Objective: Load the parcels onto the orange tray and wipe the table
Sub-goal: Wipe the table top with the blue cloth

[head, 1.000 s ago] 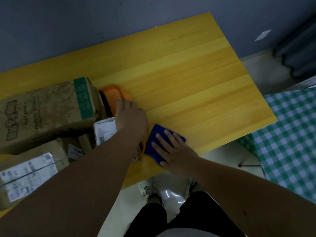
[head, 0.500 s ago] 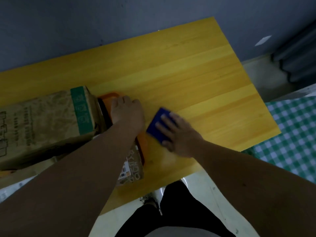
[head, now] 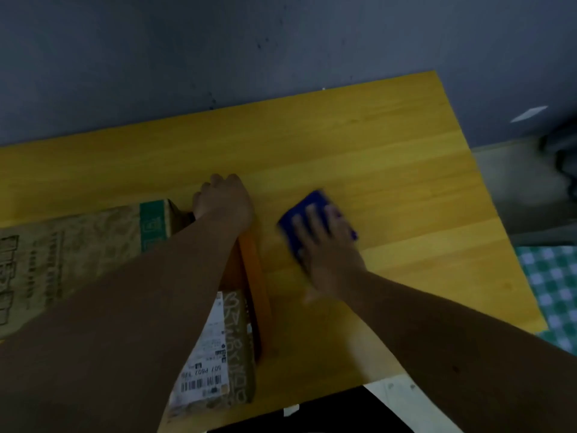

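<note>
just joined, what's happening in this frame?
A person is wiping a yellow wooden table. The right hand presses a blue cloth flat on the tabletop. The left hand grips the far end of the orange tray, which sits at the table's left. Cardboard parcels are already on it: a large box and a smaller labelled parcel nearer the person.
</note>
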